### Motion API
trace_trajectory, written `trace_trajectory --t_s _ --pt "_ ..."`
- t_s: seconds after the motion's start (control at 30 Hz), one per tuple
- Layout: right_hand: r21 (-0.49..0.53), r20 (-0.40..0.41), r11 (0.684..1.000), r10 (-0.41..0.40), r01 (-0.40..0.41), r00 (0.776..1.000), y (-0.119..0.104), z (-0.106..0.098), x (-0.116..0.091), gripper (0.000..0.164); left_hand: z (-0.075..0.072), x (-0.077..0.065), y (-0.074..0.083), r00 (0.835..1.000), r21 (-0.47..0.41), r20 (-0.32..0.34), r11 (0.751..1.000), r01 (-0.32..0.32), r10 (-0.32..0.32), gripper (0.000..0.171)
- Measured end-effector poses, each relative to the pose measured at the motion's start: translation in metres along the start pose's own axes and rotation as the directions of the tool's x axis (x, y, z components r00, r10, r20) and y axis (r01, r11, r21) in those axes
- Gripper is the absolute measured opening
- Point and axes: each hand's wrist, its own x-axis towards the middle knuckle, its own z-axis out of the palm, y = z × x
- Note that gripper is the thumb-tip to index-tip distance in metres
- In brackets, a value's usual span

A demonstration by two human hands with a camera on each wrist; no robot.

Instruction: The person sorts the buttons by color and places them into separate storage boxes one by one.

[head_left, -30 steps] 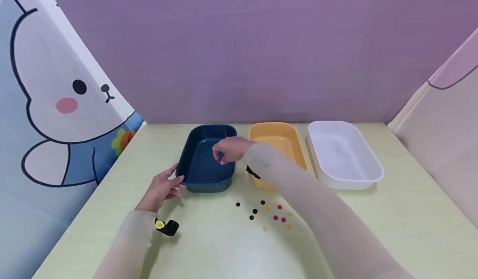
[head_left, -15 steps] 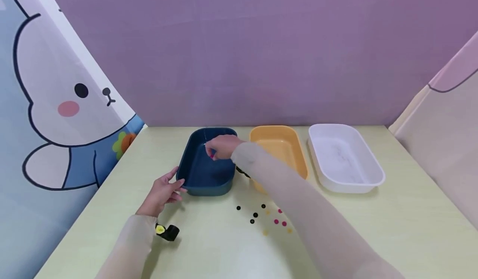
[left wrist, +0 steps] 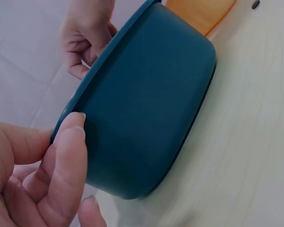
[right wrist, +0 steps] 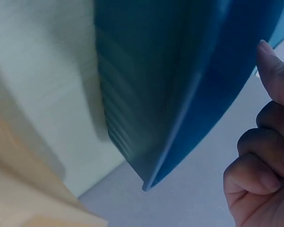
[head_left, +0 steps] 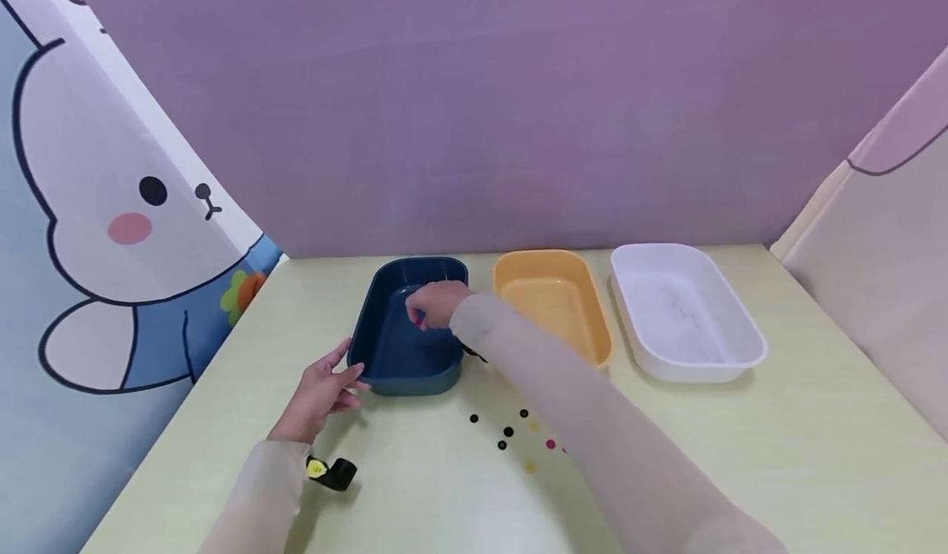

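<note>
Since a second ago, the right hand [head_left: 439, 303] has shifted left over the blue tray [head_left: 415, 386]. Left hand [head_left: 318, 391] pinches the tray's near-left corner; the right pinches a pink button [head_left: 420, 323] above its floor. Slackening fingertips could drop the button astray.

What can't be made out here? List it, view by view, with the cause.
Head: near left part of the yellow tray, hidden by the right sleeve.
Head: exact shape of the pink piece at the right hand, too small.
Left wrist: inside of the blue tray, hidden by its wall.
Right wrist: part of the right hand, cut off by the right edge.
</note>
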Motion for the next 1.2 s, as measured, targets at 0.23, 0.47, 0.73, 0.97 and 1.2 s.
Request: trace_trajectory --t_s 0.23,0.47,0.73,0.97,1.2 --pt "-0.059 -0.017 0.998 0.011 -0.012 1.0 0.002 0.013 0.002 0.005 0.001 -0.002 0.002 1.0 -0.017 0.002 1.0 -0.005 0.005 0.065" --pt "-0.054 -0.04 0.999 0.004 -0.007 0.999 0.001 0.016 -0.003 0.008 0.004 0.0 0.002 1.0 -0.009 0.014 1.0 -0.011 0.011 0.065" --pt "-0.09 -0.042 0.996 -0.016 0.012 0.999 -0.002 0.01 -0.004 0.019 0.002 -0.001 0.003 1.0 -0.019 0.02 1.0 -0.015 0.016 0.064" --pt "-0.093 -0.008 0.994 -0.056 0.055 0.998 -0.005 0.008 -0.011 0.03 -0.002 0.0 0.006 1.0 -0.015 0.009 1.0 -0.009 0.009 0.063" --pt "-0.048 0.038 0.991 -0.127 0.128 0.991 -0.002 0.009 -0.036 0.027 -0.004 0.004 0.005 1.0 -0.02 0.023 1.0 -0.011 0.012 0.064"
